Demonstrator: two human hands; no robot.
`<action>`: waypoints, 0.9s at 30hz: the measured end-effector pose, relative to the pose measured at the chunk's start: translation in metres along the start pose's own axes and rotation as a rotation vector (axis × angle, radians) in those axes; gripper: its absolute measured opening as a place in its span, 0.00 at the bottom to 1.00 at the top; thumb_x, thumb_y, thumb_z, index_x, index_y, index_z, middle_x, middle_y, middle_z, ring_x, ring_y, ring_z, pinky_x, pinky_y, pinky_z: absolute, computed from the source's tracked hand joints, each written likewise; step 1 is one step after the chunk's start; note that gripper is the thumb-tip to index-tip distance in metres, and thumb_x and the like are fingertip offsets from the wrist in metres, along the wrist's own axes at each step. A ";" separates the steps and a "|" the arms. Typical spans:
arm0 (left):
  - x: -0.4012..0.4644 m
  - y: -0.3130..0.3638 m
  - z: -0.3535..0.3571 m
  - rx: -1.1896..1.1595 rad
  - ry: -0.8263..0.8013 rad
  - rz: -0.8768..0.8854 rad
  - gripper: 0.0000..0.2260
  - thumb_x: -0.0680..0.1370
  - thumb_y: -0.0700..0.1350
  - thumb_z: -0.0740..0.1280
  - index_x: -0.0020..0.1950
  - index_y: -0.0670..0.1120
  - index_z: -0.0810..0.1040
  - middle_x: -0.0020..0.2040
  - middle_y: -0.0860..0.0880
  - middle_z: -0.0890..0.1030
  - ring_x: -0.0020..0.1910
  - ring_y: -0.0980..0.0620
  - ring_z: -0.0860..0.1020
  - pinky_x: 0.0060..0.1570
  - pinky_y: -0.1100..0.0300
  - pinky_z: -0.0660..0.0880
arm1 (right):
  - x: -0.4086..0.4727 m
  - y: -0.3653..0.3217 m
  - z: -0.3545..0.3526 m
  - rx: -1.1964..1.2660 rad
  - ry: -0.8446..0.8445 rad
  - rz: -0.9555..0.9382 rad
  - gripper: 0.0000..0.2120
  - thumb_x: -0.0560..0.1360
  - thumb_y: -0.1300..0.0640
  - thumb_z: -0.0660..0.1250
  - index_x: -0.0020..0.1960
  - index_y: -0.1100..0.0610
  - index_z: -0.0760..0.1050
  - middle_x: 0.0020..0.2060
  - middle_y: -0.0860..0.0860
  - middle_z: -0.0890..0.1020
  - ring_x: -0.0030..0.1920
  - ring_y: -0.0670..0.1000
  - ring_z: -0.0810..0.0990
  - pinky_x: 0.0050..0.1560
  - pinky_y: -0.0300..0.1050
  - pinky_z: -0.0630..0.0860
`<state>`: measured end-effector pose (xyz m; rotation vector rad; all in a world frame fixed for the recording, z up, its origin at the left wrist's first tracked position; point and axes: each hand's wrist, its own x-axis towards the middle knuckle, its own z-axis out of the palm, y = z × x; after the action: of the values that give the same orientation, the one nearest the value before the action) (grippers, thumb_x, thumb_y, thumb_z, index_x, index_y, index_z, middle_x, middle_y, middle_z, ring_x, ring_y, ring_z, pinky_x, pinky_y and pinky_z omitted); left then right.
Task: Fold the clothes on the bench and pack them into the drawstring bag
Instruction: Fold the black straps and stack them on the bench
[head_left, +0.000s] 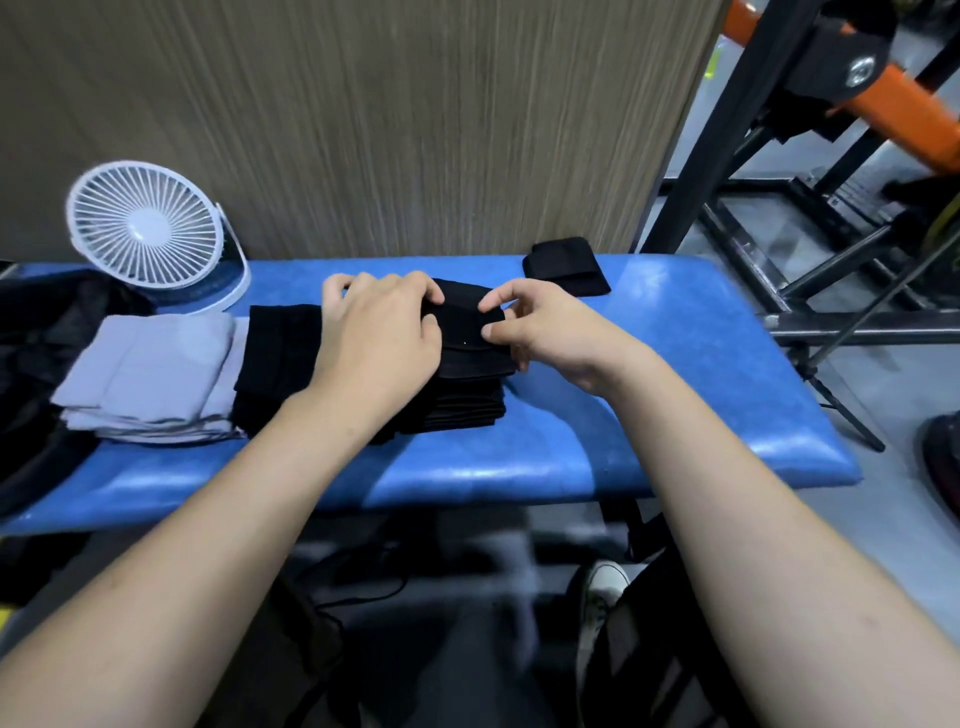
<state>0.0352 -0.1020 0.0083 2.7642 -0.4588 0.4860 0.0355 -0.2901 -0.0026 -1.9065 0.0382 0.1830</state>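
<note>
Pinching black garment (467, 332) between 2 hands (382, 338) (545, 332)

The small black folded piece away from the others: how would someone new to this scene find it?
Start at the blue padded bench and go to its far edge by the wood-grain panel. There, beyond the right hand, lies the small black folded cloth. It lies alone on bare padding, while the black stack and grey stack sit mid-bench.

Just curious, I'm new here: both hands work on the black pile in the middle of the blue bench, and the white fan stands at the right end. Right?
Not quite. The head view shows the fan at the left end. Both hands, left and right, do work on the black pile on the bench.
</note>
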 end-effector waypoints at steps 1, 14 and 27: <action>0.001 -0.002 0.001 0.020 -0.007 0.000 0.11 0.79 0.46 0.60 0.59 0.52 0.77 0.48 0.52 0.81 0.56 0.46 0.74 0.67 0.52 0.54 | 0.002 0.000 0.003 -0.031 0.001 0.002 0.12 0.75 0.65 0.69 0.58 0.62 0.75 0.31 0.51 0.70 0.26 0.50 0.70 0.31 0.44 0.68; 0.006 -0.013 0.017 0.100 -0.124 0.045 0.09 0.76 0.45 0.64 0.55 0.52 0.78 0.57 0.52 0.74 0.64 0.47 0.67 0.71 0.51 0.53 | 0.004 0.004 0.009 -0.371 -0.007 -0.052 0.13 0.77 0.55 0.69 0.60 0.51 0.73 0.36 0.50 0.76 0.33 0.48 0.74 0.37 0.39 0.70; 0.037 -0.004 0.035 0.091 -0.304 0.028 0.19 0.80 0.44 0.54 0.70 0.49 0.73 0.62 0.50 0.80 0.66 0.48 0.72 0.75 0.47 0.47 | -0.006 0.002 0.005 -0.386 -0.063 -0.080 0.13 0.77 0.55 0.70 0.60 0.54 0.74 0.42 0.54 0.77 0.37 0.51 0.78 0.46 0.46 0.76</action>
<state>0.0790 -0.1200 -0.0105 2.9353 -0.5568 0.0915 0.0289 -0.2862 -0.0049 -2.2804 -0.1243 0.2065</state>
